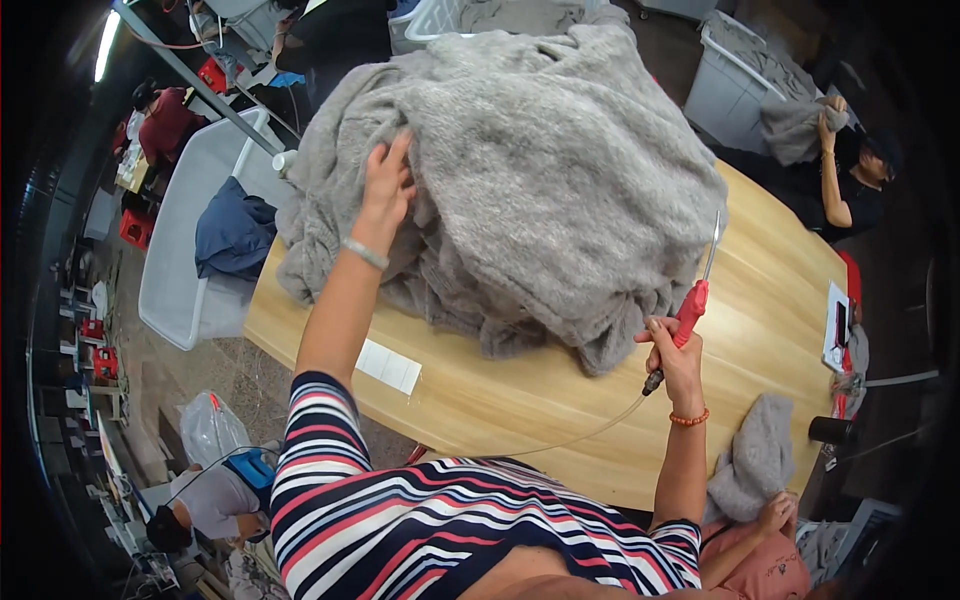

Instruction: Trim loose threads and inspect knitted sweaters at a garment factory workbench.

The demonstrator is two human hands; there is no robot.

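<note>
Evidently, the grey fuzzy fabric point(560, 160) is lying in a large heap on the wooden tabletop point(780, 290), filling the upper centre of the frame. Towards upper left of centre, the left hand point(388, 190) is showing spread fingers over the heap, pinching nothing; whether it is pressing or only hovering, I cannot tell. Right of centre, the right hand point(680, 362) is gripping a red-handled tool point(690, 312), whose thin metal tip point(714, 240) is pointing upward at the heap's right edge. A thin hose point(592, 432) is trailing from it toward the lower centre.

For good control, the left hand should probably be smoothing folds flat and steadying the cloth, with the right hand holding the tip at a shallow angle so it is not snagging fibres. The hose should be running slack, clear of the fabric and the white paper strip point(388, 367).
</note>
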